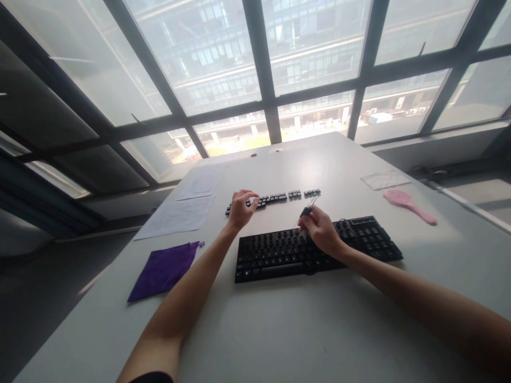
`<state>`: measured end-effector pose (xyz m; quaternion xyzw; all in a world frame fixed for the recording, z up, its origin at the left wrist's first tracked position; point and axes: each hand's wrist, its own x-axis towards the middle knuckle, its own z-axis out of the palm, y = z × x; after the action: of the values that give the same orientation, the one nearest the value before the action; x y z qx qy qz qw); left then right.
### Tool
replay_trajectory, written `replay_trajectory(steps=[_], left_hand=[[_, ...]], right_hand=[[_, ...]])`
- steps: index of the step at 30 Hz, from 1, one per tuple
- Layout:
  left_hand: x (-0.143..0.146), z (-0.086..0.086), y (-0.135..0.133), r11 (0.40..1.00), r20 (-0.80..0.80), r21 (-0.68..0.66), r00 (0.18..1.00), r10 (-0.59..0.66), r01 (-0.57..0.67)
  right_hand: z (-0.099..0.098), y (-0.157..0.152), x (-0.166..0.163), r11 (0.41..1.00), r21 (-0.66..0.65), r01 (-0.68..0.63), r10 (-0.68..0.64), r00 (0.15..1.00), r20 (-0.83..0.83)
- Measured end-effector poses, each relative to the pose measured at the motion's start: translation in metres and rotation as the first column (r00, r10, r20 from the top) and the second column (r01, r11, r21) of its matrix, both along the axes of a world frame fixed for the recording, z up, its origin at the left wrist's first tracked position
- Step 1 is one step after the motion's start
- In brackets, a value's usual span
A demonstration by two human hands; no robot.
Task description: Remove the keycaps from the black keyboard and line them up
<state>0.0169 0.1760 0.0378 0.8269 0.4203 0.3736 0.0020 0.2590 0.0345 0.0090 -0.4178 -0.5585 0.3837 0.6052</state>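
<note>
**Right hand Holding a Small Tool over a Black Keyboard**

The right hand's grip is clamping on the small tool, a dark handle with thin wire prongs that are pointing up and away from the person. This hand is hiding part of the black keyboard behind it; whether it is touching the keys, I cannot tell. The left hand is reaching past the keyboard's far edge, to the left end of the loose keycaps. Its thumb and fingers are curving toward one another, but I cannot tell whether they are closing on a keycap or staying apart.

The black keyboard is lying on the white counter in front of the person, its number pad to the right and pale legends showing on its lower rows. Beyond it, the loose keycaps are forming a line, with two short groups sitting apart at its right end.

To the left, a purple pouch is lying flat near the left forearm, and printed papers are spreading out beyond it. To the right, a pink hairbrush is resting with its handle pointing toward the person, just beside a pale, flat packet. Tall windows are rising behind the counter.
</note>
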Motion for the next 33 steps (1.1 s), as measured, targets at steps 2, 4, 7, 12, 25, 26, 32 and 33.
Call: replay_trajectory(steps=[2,4,7,12,25,26,32,33], left_hand=[[0.009,0.007,-0.029,0.996,-0.01,-0.068,0.998,-0.062,0.061],[0.022,0.008,-0.062,0.975,-0.021,-0.164,0.988,-0.153,0.148],[0.042,0.002,-0.108,0.923,-0.014,-0.296,0.965,-0.261,0.245],[0.062,-0.009,-0.137,0.889,0.0,-0.367,0.955,-0.296,0.275],[0.066,-0.013,-0.137,0.838,0.008,-0.403,0.917,-0.399,0.369],[0.066,-0.013,-0.135,0.836,0.0,-0.406,0.915,-0.404,0.37],[0.071,-0.02,-0.127,0.872,-0.079,-0.381,0.929,-0.36,0.306],[0.072,-0.021,-0.127,0.878,-0.083,-0.37,0.93,-0.358,0.305]], right_hand=[[0.003,-0.001,0.002,1.0,0.005,-0.011,0.01,0.996,0.093],[0.007,-0.004,0.004,0.999,0.013,-0.037,0.033,0.974,0.226],[0.011,-0.01,0.009,0.996,0.063,-0.068,0.038,0.919,0.393],[0.009,-0.013,0.014,0.99,0.098,-0.103,0.046,0.884,0.465],[-0.003,-0.023,0.016,0.94,0.244,-0.239,0.032,0.772,0.634],[-0.004,-0.024,0.016,0.932,0.261,-0.25,0.026,0.767,0.641],[-0.004,-0.025,0.017,0.971,0.196,-0.136,0.011,0.846,0.533],[-0.004,-0.024,0.017,0.978,0.177,-0.106,0.002,0.863,0.505]])
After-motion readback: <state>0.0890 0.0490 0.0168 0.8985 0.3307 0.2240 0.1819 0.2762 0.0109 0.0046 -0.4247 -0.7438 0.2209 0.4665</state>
